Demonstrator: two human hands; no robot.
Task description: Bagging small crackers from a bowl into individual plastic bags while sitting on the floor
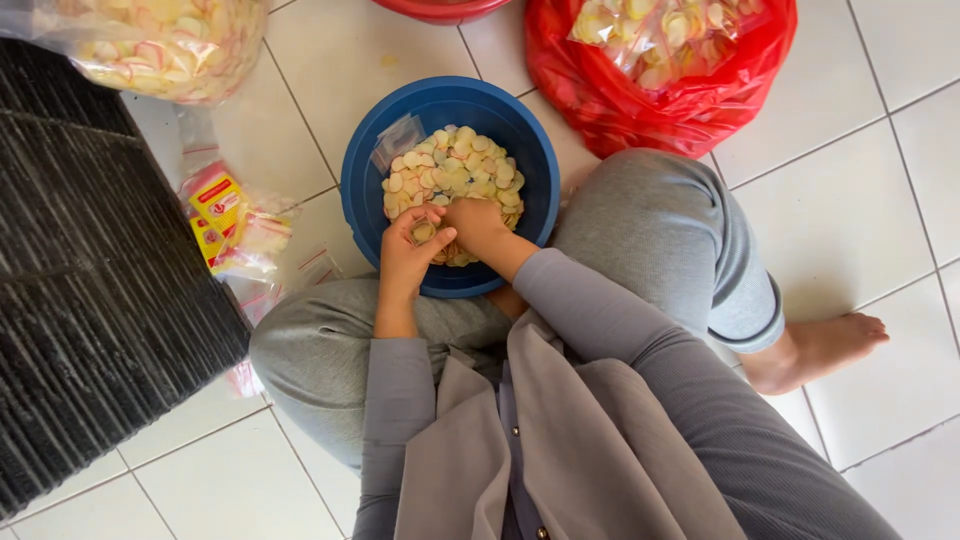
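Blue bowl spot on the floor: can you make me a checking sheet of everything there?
Surface: white tiled floor.
Job's things: blue bowl holding round pale crackers, with a small clear bag inside.
Clutter: red bag of crackers, clear bag of crackers, pile of small label packets.
Hands: left hand pinches crackers; right hand digs in the pile.
Cables: nothing seen.
Surroundings: dark ribbed mat, red basin rim.

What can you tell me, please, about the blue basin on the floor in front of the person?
The blue basin is round, looks like plastic and sits upright on the white tiled floor between the person's knees. It holds a heap of pale, pink-edged round crackers and a small clear bag. Both hands, left and right, reach into it.
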